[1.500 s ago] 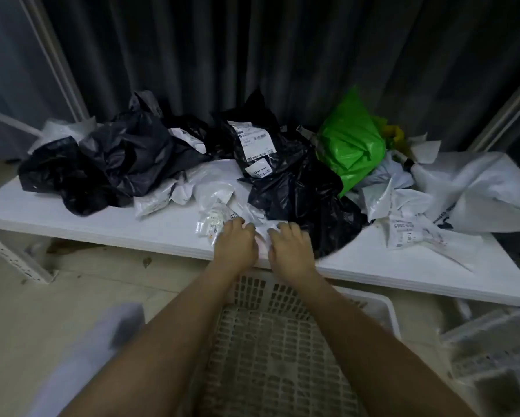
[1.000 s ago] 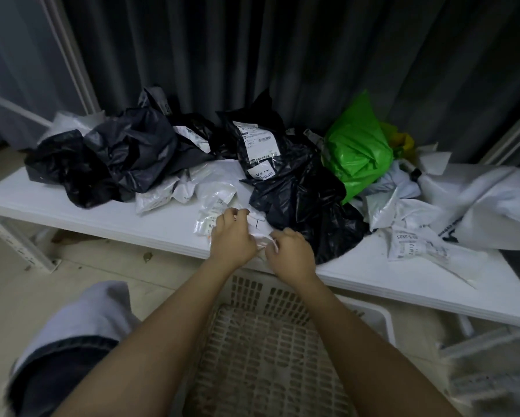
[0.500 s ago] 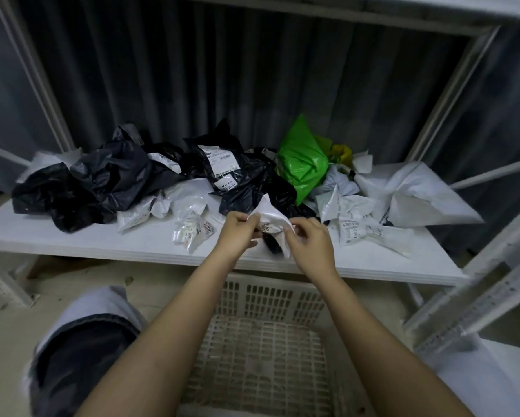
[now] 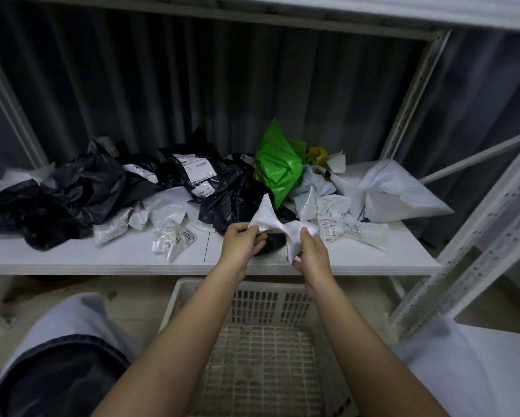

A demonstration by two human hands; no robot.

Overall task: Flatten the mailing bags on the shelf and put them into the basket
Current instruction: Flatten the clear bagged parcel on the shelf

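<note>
A small crumpled white mailing bag [image 4: 275, 225] is held up above the front edge of the white shelf [image 4: 132, 260]. My left hand [image 4: 242, 243] pinches its left end and my right hand [image 4: 311, 255] grips its right end. Behind it the shelf carries a heap of crumpled bags: black ones [image 4: 72, 194], a black one with labels [image 4: 222, 188], a green one [image 4: 278, 168], a large white one [image 4: 388, 194] and small clear ones [image 4: 171, 239]. A white slotted basket [image 4: 258, 350] stands on the floor below my arms, with nothing seen inside.
A white perforated shelf upright [image 4: 478, 236] leans at the right. An upper shelf board [image 4: 313, 7] spans the top. A dark curtain [image 4: 192, 85] hangs behind. My knee in dark trousers [image 4: 57, 371] is at lower left.
My hands have lifted the small white bag off the shelf and pulled its ends apart. The view has tilted up and back, showing the upper shelf and right upright.
</note>
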